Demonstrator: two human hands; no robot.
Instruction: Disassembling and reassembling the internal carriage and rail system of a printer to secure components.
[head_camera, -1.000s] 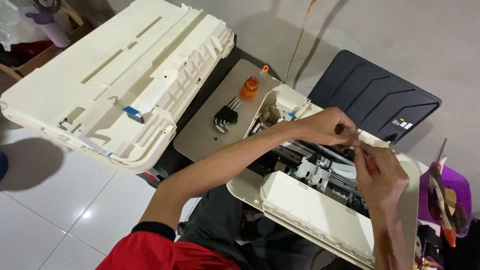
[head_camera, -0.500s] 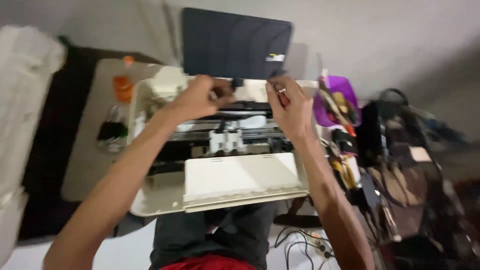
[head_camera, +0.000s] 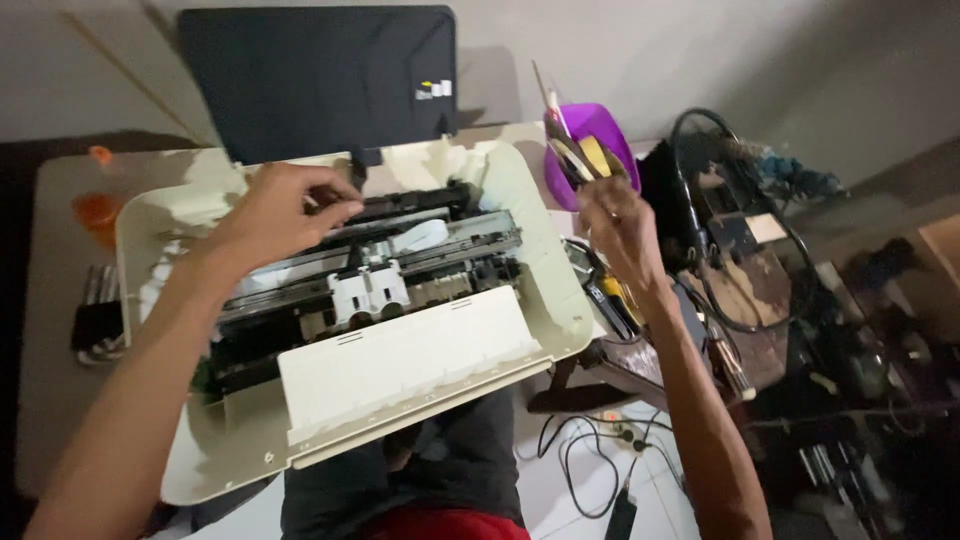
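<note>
Inspector: The landmark is the opened printer (head_camera: 400, 370), cream-coloured, its cover off, lying across the person's lap with its front panel toward the person.

Clerk: What lies about it, largest first?

Inspector: Behind the printer stands a dark flat panel (head_camera: 315, 75), leaning at the wall. Under and to the left of the printer is a grey board (head_camera: 50, 330). To the right of the printer sits a dark tangle of cables and parts (head_camera: 760, 250), blurred. At the printer's right rear corner is a purple tub (head_camera: 590, 140) with tools standing in it. Left of the printer, on the board, lie a set of hex keys (head_camera: 95, 315) and, further back, a small orange bottle (head_camera: 98, 205).

Clerk: And inside the printer?

Inspector: A white carriage (head_camera: 368, 290) sits on the rails near the middle of the printer.

Clerk: The hands?

Inspector: The left hand (head_camera: 285, 210) rests on the printer's rear edge, fingers curled down onto the dark inner frame; whether it pinches anything cannot be told. The right hand (head_camera: 615, 225) is raised off the printer's right side, just before the purple tub, fingers drawn together; what it holds, if anything, is too blurred to tell.
</note>
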